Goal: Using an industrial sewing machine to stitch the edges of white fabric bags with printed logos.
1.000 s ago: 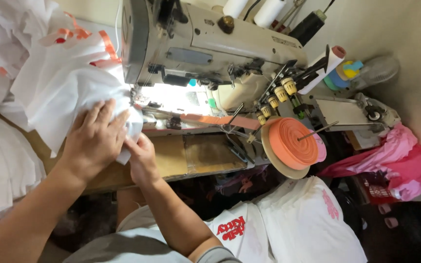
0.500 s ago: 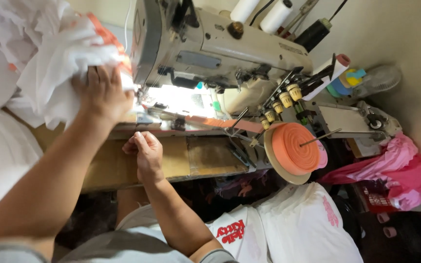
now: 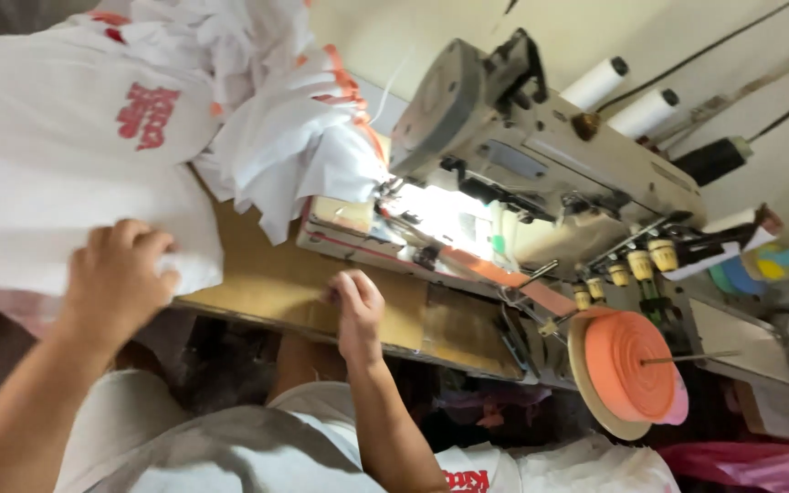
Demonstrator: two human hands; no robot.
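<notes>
My left hand (image 3: pixel 117 285) grips the edge of a pile of white garments (image 3: pixel 66 183) with a red print, at the left end of the wooden table (image 3: pixel 267 283). My right hand (image 3: pixel 355 309) rests on the table's front edge with its fingers curled and nothing in it. More white cloth with orange trim (image 3: pixel 308 151) lies bunched against the sewing machine (image 3: pixel 541 155). That cloth sits just left of the lit needle area (image 3: pixel 431 215).
A roll of orange tape (image 3: pixel 627 365) sits on a disc at the right front of the machine. Two white thread cones (image 3: pixel 618 96) stand behind it. An orange strip (image 3: pixel 504 274) runs along the machine bed. Pink cloth (image 3: pixel 760 461) lies at the lower right.
My left hand left the cloth by the needle and swung left to the garment pile at the table's end. My right hand stayed on the table and curled its fingers.
</notes>
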